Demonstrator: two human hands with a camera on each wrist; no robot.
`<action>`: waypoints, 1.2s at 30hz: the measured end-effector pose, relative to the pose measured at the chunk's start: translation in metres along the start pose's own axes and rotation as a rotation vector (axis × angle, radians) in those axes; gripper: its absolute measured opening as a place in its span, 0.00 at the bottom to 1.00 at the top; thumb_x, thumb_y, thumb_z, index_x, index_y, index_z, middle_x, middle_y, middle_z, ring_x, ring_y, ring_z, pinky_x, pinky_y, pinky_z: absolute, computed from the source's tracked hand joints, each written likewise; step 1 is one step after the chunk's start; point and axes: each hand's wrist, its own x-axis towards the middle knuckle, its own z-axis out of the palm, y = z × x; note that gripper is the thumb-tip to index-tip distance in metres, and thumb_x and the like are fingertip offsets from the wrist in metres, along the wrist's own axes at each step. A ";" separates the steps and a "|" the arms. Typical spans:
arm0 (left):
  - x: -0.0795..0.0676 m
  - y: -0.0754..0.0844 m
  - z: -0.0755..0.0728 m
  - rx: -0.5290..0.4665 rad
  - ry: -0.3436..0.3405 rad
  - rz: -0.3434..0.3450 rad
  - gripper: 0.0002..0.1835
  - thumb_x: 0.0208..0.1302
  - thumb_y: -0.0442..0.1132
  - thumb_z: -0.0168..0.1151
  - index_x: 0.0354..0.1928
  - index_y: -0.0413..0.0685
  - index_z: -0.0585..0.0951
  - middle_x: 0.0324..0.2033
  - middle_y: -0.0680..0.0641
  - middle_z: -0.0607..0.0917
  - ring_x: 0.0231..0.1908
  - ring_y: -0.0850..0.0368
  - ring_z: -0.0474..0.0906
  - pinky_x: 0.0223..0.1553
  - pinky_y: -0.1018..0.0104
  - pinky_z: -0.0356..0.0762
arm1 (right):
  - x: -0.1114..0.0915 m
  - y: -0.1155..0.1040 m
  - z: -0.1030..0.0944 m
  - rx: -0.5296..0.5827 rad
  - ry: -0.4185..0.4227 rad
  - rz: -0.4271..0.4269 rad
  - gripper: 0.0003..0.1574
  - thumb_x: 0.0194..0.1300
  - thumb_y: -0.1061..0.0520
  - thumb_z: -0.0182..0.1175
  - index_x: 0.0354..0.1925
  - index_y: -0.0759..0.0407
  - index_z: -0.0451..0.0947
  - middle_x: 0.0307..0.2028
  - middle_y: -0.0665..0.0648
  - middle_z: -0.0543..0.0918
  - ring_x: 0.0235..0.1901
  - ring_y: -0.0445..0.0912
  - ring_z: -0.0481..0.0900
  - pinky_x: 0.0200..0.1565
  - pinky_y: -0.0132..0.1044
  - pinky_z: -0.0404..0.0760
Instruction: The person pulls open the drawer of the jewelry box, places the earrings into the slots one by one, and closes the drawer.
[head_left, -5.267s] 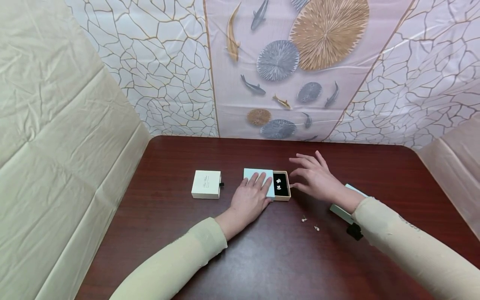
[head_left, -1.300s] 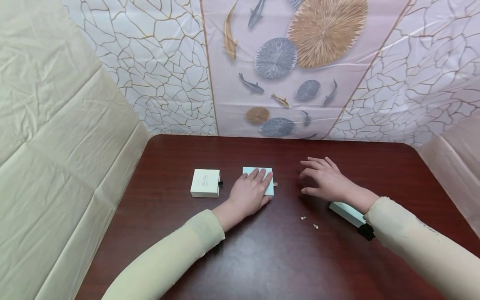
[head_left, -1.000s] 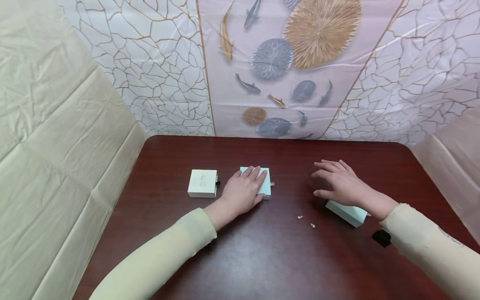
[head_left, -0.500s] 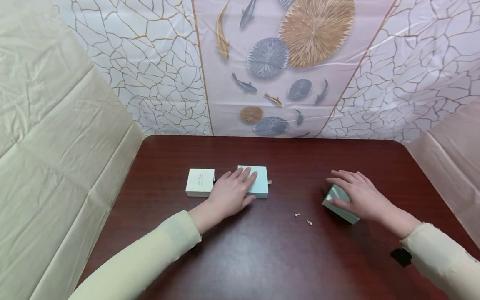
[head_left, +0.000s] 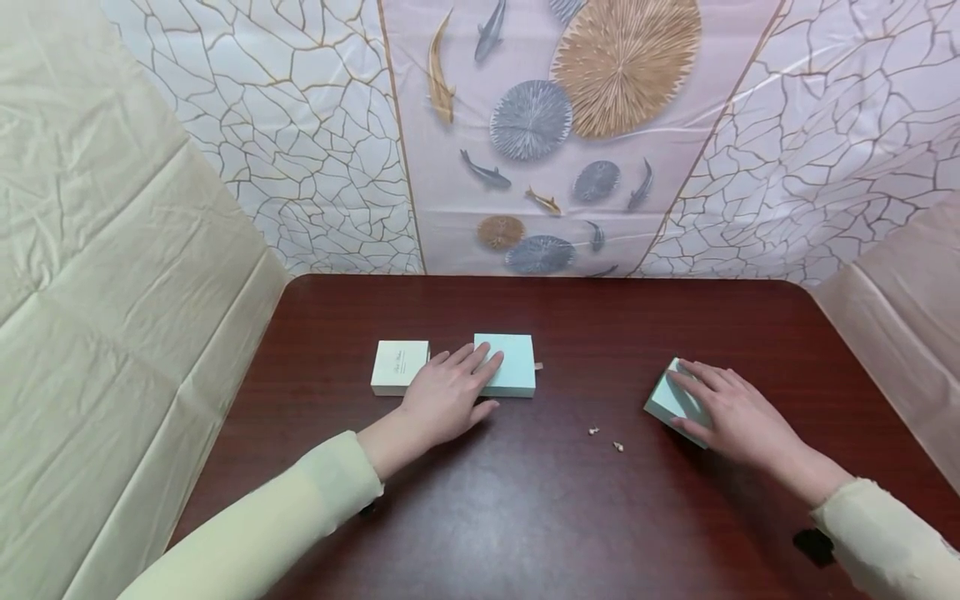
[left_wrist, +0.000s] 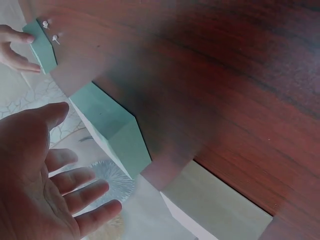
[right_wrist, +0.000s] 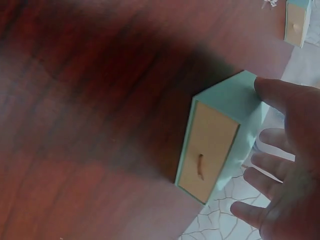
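My left hand (head_left: 442, 398) is over the gap between two small boxes, its fingers loosely spread. Fingertips overlap the left edge of the light blue drawer box (head_left: 513, 367); in the left wrist view the palm hangs above it, holding nothing. That box's drawer is in, with a short ribbon tab (head_left: 538, 366) at its right side. Right hand (head_left: 738, 412) reaches over a second light blue drawer box (right_wrist: 240, 105), thumb tip at its top edge and fingers relaxed. The wooden-coloured drawer front with its ribbon pull (right_wrist: 200, 166) is closed.
A white box (head_left: 400, 367) with printed lettering stands left of the middle box. Two small white earrings, one (head_left: 593, 432) behind the other (head_left: 618, 447), lie on the dark wooden table (head_left: 525, 517). Patterned cloth (head_left: 300, 125) hangs behind the table.
The middle box's drawer, earlier out and showing earrings on black lining, is now in. My left hand has slid leftward off that box; my right hand has moved right and nearer, onto the other box.
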 end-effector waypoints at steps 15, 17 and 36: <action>-0.025 0.005 0.002 -0.031 -0.003 0.020 0.36 0.76 0.59 0.64 0.79 0.52 0.72 0.75 0.44 0.75 0.72 0.46 0.75 0.67 0.45 0.78 | -0.004 0.002 0.014 0.028 0.055 -0.049 0.49 0.49 0.58 0.83 0.68 0.66 0.78 0.67 0.73 0.76 0.61 0.69 0.76 0.55 0.64 0.78; -0.027 0.005 0.003 -0.031 -0.002 0.023 0.36 0.76 0.59 0.63 0.79 0.52 0.72 0.75 0.44 0.75 0.72 0.46 0.75 0.67 0.46 0.78 | -0.002 0.002 0.014 0.032 0.043 -0.056 0.48 0.50 0.58 0.83 0.68 0.66 0.78 0.67 0.72 0.76 0.62 0.69 0.76 0.55 0.64 0.78; -0.043 0.011 0.010 -0.071 -0.005 0.001 0.36 0.76 0.60 0.63 0.79 0.52 0.73 0.75 0.44 0.75 0.73 0.45 0.73 0.68 0.44 0.77 | 0.038 0.000 0.018 0.064 -0.001 -0.240 0.47 0.52 0.61 0.81 0.69 0.67 0.77 0.68 0.71 0.75 0.63 0.69 0.77 0.57 0.71 0.80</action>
